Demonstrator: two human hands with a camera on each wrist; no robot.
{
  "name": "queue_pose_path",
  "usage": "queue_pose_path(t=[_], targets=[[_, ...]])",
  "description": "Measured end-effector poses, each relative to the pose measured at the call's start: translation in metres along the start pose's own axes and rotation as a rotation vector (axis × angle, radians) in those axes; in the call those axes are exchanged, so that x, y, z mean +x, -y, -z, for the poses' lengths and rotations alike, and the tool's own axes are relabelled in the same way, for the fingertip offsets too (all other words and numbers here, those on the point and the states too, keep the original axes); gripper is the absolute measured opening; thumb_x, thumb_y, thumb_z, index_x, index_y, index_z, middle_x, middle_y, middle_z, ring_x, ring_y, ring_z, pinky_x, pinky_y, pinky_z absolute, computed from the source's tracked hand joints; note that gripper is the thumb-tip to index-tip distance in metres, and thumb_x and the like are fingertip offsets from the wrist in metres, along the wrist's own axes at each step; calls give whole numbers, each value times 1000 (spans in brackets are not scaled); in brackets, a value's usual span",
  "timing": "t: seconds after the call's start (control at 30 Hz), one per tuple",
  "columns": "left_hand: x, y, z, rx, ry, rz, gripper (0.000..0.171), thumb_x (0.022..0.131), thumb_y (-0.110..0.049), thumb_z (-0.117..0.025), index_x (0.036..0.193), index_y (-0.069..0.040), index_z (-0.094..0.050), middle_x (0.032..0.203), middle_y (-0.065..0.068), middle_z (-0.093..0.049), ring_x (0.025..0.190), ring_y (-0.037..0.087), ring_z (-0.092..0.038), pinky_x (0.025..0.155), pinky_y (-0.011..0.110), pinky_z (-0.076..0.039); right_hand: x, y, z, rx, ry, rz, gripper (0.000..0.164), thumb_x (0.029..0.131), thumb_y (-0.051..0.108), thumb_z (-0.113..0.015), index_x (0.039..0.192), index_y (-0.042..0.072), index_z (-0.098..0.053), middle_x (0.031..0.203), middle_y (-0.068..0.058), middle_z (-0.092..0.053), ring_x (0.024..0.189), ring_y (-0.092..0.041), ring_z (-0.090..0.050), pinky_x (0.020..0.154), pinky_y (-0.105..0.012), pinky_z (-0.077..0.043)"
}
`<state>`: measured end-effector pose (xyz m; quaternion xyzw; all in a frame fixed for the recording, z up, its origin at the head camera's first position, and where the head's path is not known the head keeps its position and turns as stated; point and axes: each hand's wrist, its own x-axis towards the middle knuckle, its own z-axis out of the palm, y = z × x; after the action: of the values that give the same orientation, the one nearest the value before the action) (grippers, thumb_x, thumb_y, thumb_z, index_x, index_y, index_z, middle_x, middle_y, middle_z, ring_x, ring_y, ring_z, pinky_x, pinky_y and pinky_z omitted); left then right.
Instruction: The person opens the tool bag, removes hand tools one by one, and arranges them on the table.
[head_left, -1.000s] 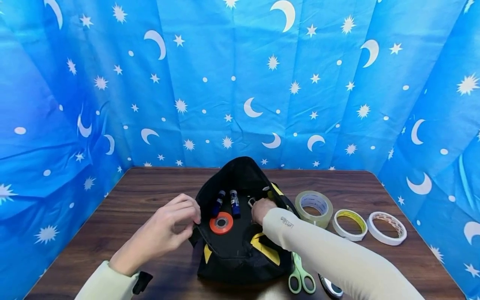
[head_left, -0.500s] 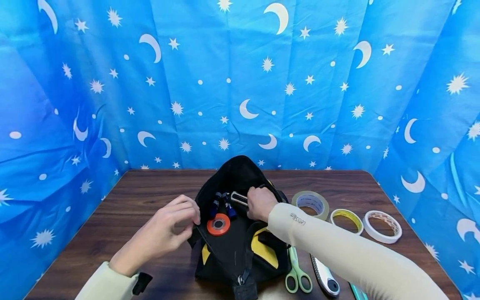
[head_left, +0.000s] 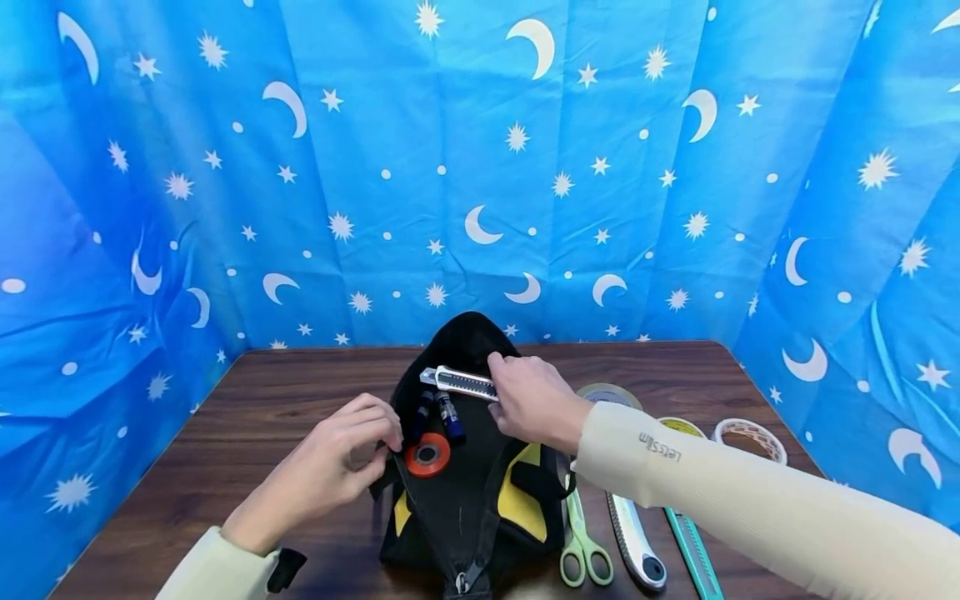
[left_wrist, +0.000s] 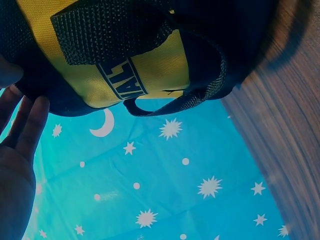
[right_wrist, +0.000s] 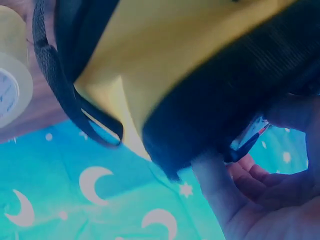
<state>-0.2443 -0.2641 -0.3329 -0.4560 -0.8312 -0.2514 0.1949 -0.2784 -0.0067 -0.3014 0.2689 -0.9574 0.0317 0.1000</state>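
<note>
A black and yellow tool bag (head_left: pixel 457 508) stands unzipped on the table. My left hand (head_left: pixel 337 454) pinches the left edge of its opening; the left wrist view shows those fingers (left_wrist: pixel 35 120) at the black rim. Above the opening, my right hand (head_left: pixel 536 398) grips a silver and black snap-off utility knife (head_left: pixel 463 382), its tip pointing left. From the right wrist, the knife (right_wrist: pixel 250 135) shows only partly between thumb and fingers. Inside the bag lie two small blue tubes (head_left: pixel 450 417) and an orange ring-shaped roll (head_left: pixel 427 455).
Right of the bag lie light green scissors (head_left: pixel 576 542), a white and grey utility knife (head_left: pixel 633 546) and a teal cutter (head_left: pixel 693 554). Behind the right sleeve are clear packing tape (head_left: pixel 609 393), a yellow-lined roll (head_left: pixel 681 427) and a white roll (head_left: pixel 753 435). A blue curtain (head_left: pixel 420 192) hangs behind.
My right hand has risen from inside the bag to above its opening, bringing out the utility knife. My left hand keeps its hold on the edge. The head view has shifted slightly right.
</note>
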Motion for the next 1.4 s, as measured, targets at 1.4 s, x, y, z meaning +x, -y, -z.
queue_pose_path(t=[1.4], targets=[[3, 7, -4, 32, -32, -70, 30, 64, -1, -57, 84, -24, -54, 93, -13, -50, 88, 5, -42, 73, 13, -34, -261, -142, -57, 283, 147, -834, 36, 68, 37, -65, 75, 8, -46, 57, -3, -41, 48, -16, -39, 44, -29, -27]])
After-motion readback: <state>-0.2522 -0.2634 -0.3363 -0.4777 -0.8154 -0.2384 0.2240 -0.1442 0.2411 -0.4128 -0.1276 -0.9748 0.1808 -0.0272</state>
